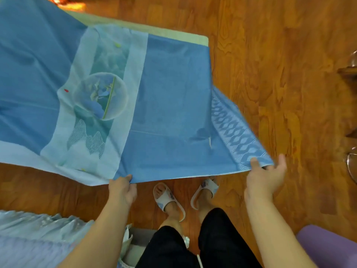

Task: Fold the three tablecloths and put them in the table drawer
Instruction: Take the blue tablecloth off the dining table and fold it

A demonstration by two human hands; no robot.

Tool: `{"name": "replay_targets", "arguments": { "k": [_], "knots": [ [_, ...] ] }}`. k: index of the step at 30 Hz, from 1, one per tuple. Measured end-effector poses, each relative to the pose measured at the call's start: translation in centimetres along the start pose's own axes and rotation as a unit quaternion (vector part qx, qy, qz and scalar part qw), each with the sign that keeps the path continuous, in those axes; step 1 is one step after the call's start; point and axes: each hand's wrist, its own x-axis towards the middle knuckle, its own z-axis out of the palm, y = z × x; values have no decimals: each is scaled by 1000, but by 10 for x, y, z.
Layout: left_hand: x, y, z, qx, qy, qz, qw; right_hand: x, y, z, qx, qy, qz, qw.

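Note:
A large blue tablecloth (170,105) with a pale printed band and a patterned border is spread in the air over a pale green table (173,33). My left hand (121,188) pinches its near edge. My right hand (266,175) grips its near right corner by the patterned border, thumb on top. A second, pale blue cloth (38,235) lies crumpled at the lower left. No drawer is visible.
The wooden floor (270,74) lies all round. My feet in slippers (168,198) stand just under the cloth's near edge. A purple object (328,244) sits at the lower right, and dark furniture parts (349,70) at the right edge.

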Motion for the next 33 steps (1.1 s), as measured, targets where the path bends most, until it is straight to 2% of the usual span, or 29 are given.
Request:
{"name": "replay_targets", "arguments": {
  "k": [1, 2, 4, 6, 8, 11, 13, 15, 17, 19, 22, 25, 28, 31, 33],
  "knots": [
    [4, -7, 1, 0, -9, -11, 1000, -3, -5, -3, 11, -30, -39, 999],
    [9, -17, 3, -5, -17, -22, 1000, 3, -6, -8, 1, -28, -70, 997],
    [11, -32, 8, -9, -30, -42, 999, 12, 0, -18, -30, 13, -92, 995],
    [13, -46, 17, -7, -57, -53, 997, 31, 16, -30, -99, 86, -92, 987],
    [16, -54, 26, -6, -59, -70, 996, 63, 31, -37, -129, 146, -35, 980],
    [19, -49, 30, 17, -31, -84, 996, 108, 52, -33, -148, 132, 67, 978],
    [27, -36, 19, 11, 21, -73, 997, 123, 67, -28, -219, 120, 144, 958],
    [36, -14, 6, 7, 39, -61, 997, 126, 85, -17, -345, 59, 197, 916],
    [46, 13, -3, 10, 46, -51, 998, 118, 104, 8, -513, -41, 119, 849],
    [55, 39, -10, 4, 57, -41, 998, 89, 120, 46, -592, -159, 12, 790],
    [71, 76, -29, -4, 86, -40, 995, 21, 145, 104, -619, -307, -95, 717],
    [90, 117, -57, -29, 92, -44, 994, -53, 181, 155, -633, -430, -127, 632],
    [122, 164, -90, -64, 75, -35, 995, -126, 221, 196, -657, -501, -153, 541],
    [162, 220, -136, -107, 90, -6, 990, -198, 264, 232, -667, -531, -172, 493],
    [193, 268, -165, -118, 92, 21, 988, -244, 300, 253, -664, -524, -196, 496]
  ]
}}
